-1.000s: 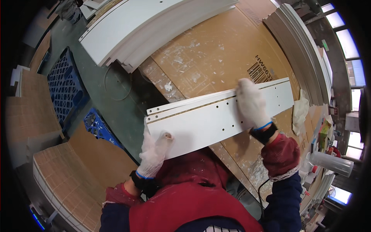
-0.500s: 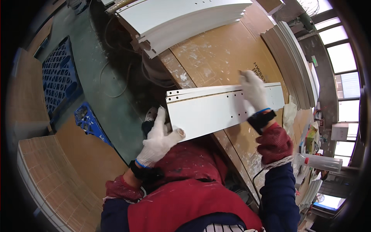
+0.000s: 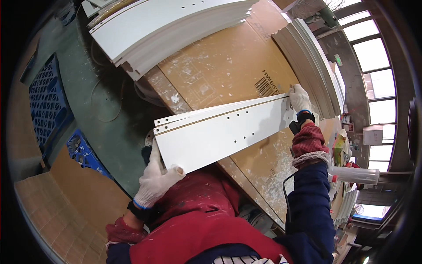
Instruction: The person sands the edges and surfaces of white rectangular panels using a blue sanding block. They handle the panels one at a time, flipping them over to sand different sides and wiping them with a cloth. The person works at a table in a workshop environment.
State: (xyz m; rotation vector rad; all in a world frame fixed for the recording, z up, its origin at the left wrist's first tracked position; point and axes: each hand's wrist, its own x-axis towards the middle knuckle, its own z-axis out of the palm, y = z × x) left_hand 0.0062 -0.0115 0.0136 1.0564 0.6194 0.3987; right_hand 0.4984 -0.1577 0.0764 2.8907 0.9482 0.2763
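Note:
A long white panel (image 3: 206,134) with rows of small dark holes lies slanted over the edge of the workbench. A narrow brown groove runs along its far edge. Behind that edge shows a strip of a second white panel (image 3: 189,114), mostly covered. My left hand (image 3: 154,182), in a white glove with a bare thumb tip, grips the near left end, thumb on the face and fingers at the end edge. At the far right end, my gloved right hand (image 3: 300,99) is closed over the panel's corner, its fingers curled at the edge.
The brown cardboard-topped workbench (image 3: 211,70) carries a stack of white panels (image 3: 176,31) at the far left and a stack of boards (image 3: 307,66) at the right. A clear plastic bottle (image 3: 356,175) lies right of my sleeve. Blue plastic pallets (image 3: 50,101) are on the floor at left.
My right hand has moved from above the panel's middle right to its far right end. My left hand keeps its grip. The whole view has shifted, with the bench now further left.

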